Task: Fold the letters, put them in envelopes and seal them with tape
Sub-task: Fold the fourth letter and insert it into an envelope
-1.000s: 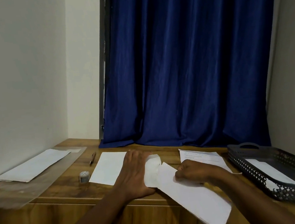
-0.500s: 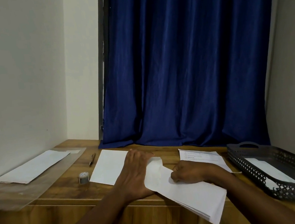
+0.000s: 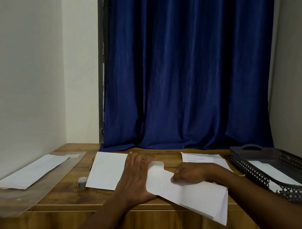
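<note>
White paper envelope [image 3: 190,193] lies slanted over the wooden desk's [image 3: 61,197] front edge. Left hand [image 3: 135,179] presses flat, fingers straight, beside its open flap; right hand [image 3: 189,173] pinches folded paper at the mouth. Printed letter sheet [image 3: 201,157] lies behind (text too small to read). Dark perforated plastic tray [image 3: 267,172] sits right.

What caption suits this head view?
Left hand flat beside white envelope, right hand pinching its top edge on the wooden desk.
</note>
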A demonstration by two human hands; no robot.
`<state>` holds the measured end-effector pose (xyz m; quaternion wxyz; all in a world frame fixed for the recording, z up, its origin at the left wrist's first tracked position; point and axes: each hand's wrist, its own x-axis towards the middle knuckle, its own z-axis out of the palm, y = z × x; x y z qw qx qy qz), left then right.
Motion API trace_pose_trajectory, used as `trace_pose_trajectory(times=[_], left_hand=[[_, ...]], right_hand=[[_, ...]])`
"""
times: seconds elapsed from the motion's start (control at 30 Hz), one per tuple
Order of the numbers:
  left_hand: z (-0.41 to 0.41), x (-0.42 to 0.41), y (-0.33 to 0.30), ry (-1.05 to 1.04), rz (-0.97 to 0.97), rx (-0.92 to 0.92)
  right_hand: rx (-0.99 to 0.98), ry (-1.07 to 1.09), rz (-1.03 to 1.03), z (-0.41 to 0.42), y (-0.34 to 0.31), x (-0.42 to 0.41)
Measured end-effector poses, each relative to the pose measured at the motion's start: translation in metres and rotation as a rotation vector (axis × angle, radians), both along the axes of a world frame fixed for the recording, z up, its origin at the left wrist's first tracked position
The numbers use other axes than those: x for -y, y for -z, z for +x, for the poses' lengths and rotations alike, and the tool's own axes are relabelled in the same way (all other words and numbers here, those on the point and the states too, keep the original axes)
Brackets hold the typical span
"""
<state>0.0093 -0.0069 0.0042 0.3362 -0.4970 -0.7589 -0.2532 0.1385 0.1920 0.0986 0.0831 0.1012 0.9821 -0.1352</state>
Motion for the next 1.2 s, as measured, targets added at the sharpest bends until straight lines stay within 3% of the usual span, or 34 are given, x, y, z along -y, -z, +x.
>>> trace_pose_trajectory(times=[0.1,0.23,0.37,0.57,0.87,1.2], left_hand=[[0.0,0.001,0.0,-0.002,-0.056,0.12],[-0.002,-0.001,-0.004,0.018,-0.14,0.234],[-0.002,-0.005,-0.007,0.023,-0.344,0.402],[0.0,-0.004,-0.009,-0.011,-0.221,0.318],[0.005,-0.021,-0.011,-0.243,-0.395,0.504],[0.014,-0.025,-0.009,-0.248,-0.335,0.53]], right_hand=[[-0.105,0.027,-0.087,-0.001,0.01,-0.004],[-0.099,0.094,-0.228,0.005,0.021,-0.013],[-0.08,0.142,-0.273,0.009,0.029,-0.022],[-0.096,0.191,-0.173,0.001,0.042,-0.023],[0.005,0.118,-0.141,-0.008,0.043,-0.019],[0.03,0.212,-0.282,-0.008,0.04,-0.017]])
